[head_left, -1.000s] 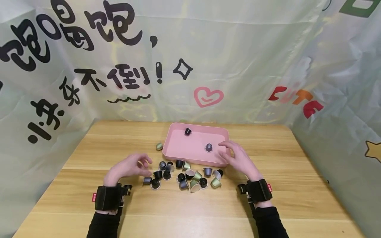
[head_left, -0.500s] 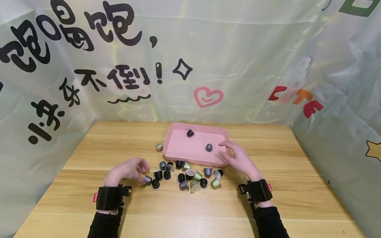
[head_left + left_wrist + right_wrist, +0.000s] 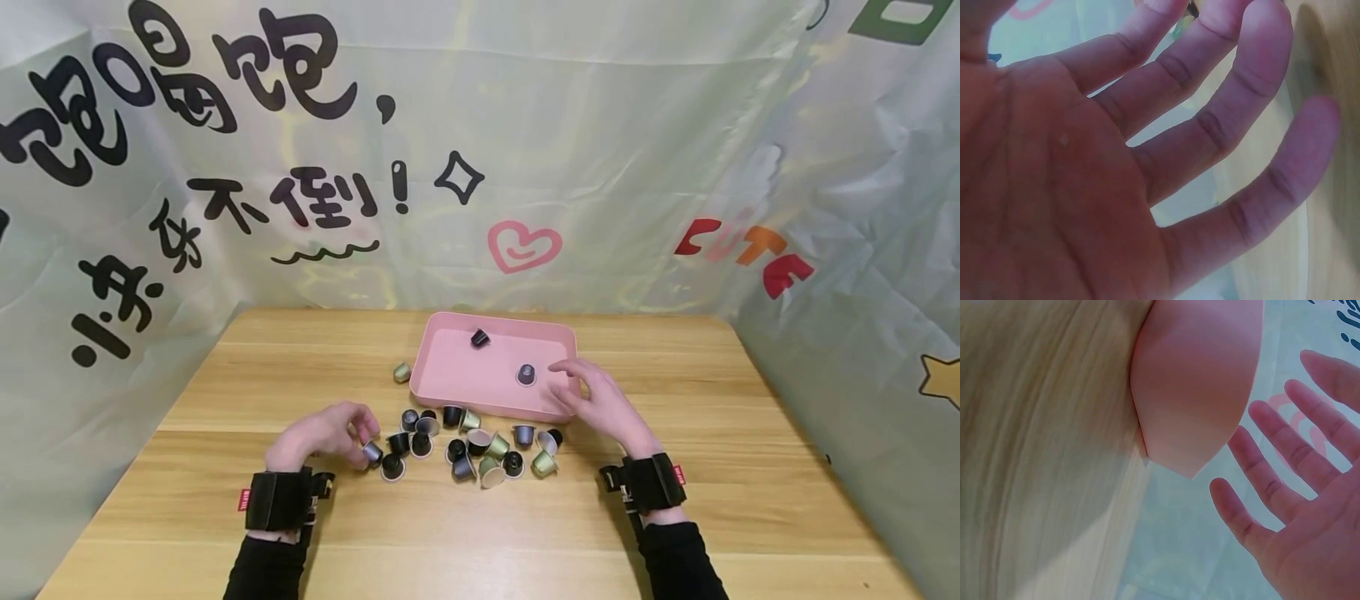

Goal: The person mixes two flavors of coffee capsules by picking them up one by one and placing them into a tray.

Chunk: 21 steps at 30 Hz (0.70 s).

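The left hand [image 3: 324,433] sits at the left end of a heap of capsules [image 3: 471,446] on the tabletop [image 3: 225,392], its fingers curled down so that thumb and fingertips pinch one grey capsule [image 3: 372,452], the outermost of the heap and so the easiest to lift clear without knocking its neighbours. That capsule lies tipped on its side, its long axis roughly level with the tabletop and running left to right, pale rim toward the heap (the fingers hide the domed end, so the exact tilt is hard to read). The right hand [image 3: 600,402] hovers with its grip spread and relaxed over the near right corner of the pink tray [image 3: 450,392], holding nothing; the right wrist view shows straight, parted fingers beside the tray's corner. The tray stands just behind the heap, close enough for a short carry, and holds two dark capsules [image 3: 480,337] well apart. One green capsule [image 3: 402,372] lies alone left of the tray.
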Motion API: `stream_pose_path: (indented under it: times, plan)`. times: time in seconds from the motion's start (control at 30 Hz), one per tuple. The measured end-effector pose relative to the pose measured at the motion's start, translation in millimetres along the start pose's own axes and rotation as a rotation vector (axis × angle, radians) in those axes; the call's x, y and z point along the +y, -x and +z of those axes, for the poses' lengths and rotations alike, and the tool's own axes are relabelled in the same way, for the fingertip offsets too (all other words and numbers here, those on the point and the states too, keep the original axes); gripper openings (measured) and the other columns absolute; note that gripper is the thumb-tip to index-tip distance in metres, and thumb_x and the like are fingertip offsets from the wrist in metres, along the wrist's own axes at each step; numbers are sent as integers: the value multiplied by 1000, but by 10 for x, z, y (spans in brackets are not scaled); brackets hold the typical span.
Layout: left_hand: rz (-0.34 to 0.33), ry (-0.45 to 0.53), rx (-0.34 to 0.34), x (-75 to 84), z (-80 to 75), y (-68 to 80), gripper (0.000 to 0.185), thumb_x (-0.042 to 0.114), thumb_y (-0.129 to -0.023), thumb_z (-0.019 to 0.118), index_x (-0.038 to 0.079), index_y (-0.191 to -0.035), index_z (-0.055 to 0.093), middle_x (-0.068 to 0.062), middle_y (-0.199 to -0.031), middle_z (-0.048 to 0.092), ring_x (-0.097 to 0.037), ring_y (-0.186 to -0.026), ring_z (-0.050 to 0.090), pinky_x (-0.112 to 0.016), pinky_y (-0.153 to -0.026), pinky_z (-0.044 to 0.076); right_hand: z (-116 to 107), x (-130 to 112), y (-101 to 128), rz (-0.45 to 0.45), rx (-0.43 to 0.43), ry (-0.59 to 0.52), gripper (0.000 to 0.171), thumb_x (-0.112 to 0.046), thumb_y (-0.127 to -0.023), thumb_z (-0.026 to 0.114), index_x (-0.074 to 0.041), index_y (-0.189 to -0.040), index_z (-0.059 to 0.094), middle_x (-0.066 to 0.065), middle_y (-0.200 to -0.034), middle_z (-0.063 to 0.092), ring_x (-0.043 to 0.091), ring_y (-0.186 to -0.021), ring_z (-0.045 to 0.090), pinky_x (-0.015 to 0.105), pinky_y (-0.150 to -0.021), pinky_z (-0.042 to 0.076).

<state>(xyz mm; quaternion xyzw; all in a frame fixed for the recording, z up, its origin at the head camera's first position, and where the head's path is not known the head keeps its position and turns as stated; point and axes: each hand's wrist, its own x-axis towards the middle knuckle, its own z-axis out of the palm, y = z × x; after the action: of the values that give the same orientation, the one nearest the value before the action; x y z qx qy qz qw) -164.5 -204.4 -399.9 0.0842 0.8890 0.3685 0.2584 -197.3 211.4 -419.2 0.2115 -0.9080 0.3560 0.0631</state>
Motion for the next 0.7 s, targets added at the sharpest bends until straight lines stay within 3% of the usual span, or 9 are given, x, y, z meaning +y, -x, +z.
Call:
stream_pose_path:
  times: [0.3, 0.57, 0.7]
  plan:
    - [1, -25, -3, 4, 19, -23, 41, -9, -66, 79, 3, -103, 64, -8, -95, 64, -21, -85, 57, -31, -76, 48, 5, -14, -12, 26, -37, -23, 37, -17, -97, 67, -2, -131, 62, 18, -134, 64, 39, -125, 58, 59, -108, 44]
    - [16, -24, -17, 1, 6, -23, 42, -8, -66, 80, 3, -102, 63, -10, -93, 64, -22, -86, 58, -32, -77, 47, 3, -25, -17, 39, -75, -28, 36, -18, -97, 67, -3, -129, 64, 17, -125, 69, 26, -100, 61, 46, -91, 49]
    - [8, -15, -22, -17, 11, -17, 42, -7, -66, 81, 3, -101, 62, -9, -93, 64, -22, -85, 57, -31, -76, 45, 16, -30, -14, 39, -85, -32, 35, -18, -97, 67, -2, -128, 64, 18, -127, 69, 32, -110, 64, 52, -97, 51]
